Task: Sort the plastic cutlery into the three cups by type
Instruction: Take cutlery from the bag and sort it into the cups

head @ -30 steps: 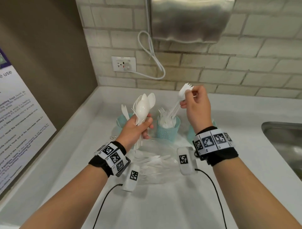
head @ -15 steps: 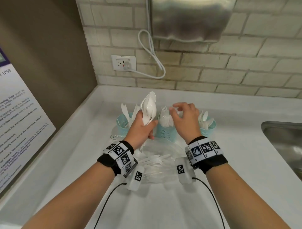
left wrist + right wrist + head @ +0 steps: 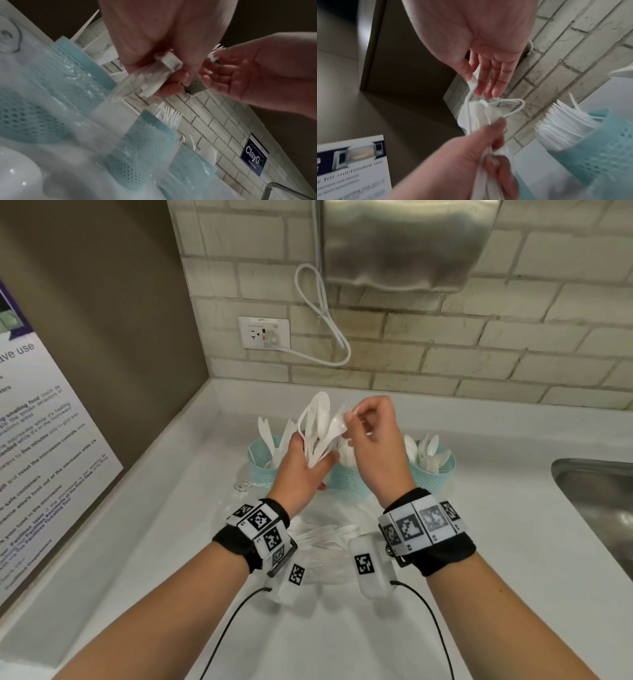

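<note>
My left hand (image 3: 308, 463) grips a bunch of white plastic cutlery (image 3: 318, 429) by the handles, heads up, above the cups. My right hand (image 3: 352, 419) pinches the head of one fork (image 3: 473, 80) in that bunch; its tines (image 3: 214, 54) show between the fingers. Three teal mesh cups stand in a row behind the hands. The left cup (image 3: 261, 460) holds a few pieces. The middle cup (image 3: 346, 481) with forks (image 3: 168, 113) is mostly hidden by my hands. The right cup (image 3: 433, 474) holds spoons.
A clear plastic bag with more white cutlery (image 3: 325, 537) lies on the white counter (image 3: 513, 542) under my wrists. A steel sink (image 3: 603, 501) is at the right edge. A poster (image 3: 41, 446) leans on the left wall, and a socket with a cable (image 3: 265, 332) is on the brick wall.
My right hand lowered a fork to the middle cup and let it go, then rose to the bunch and pinched another fork. My left hand kept the bunch and shifted slightly right.
</note>
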{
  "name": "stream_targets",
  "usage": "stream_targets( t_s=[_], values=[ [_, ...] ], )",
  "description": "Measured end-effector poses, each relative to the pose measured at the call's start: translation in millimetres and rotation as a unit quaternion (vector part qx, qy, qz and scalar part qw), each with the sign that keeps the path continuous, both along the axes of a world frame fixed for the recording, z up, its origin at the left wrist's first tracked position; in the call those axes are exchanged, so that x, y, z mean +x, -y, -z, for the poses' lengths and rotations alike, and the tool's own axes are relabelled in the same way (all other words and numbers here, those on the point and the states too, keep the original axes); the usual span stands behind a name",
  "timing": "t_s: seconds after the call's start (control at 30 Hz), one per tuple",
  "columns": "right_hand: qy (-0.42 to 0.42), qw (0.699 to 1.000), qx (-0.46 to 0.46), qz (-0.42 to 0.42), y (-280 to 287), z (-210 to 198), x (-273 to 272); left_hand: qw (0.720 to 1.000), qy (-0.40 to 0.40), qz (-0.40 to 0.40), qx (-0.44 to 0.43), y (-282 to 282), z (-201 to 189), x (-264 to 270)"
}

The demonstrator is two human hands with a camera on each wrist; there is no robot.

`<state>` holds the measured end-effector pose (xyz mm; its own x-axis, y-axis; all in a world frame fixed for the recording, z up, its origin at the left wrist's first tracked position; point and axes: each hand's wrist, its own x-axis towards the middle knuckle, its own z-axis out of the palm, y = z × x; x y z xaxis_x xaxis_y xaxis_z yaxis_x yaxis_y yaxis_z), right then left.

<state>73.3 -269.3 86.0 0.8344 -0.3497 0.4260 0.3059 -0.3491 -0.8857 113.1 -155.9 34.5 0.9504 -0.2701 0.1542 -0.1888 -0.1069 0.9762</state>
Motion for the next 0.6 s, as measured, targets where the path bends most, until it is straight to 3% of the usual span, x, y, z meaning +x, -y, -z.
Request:
stream_targets(
  t_s=[0.13,0.23,0.43,0.6],
  values=[
    [0.065,0.995,0.073,-0.034,-1,-27,-8,0.999,0.020,-0.019,0.035,2,6,3],
    [0.075,0.994,0.065,-0.047,-8,-35,-14,0.996,0.057,-0.031,0.066,3,10,6],
    [-0.091,0.992,-0.085,0.019,-21,-15,-13,0.980,0.115,-0.051,0.156,4,9,3],
    [-0.125,0.980,-0.132,0.077,-21,-15,-3,0.956,0.167,-0.090,0.226,2,7,-3]
  ],
)
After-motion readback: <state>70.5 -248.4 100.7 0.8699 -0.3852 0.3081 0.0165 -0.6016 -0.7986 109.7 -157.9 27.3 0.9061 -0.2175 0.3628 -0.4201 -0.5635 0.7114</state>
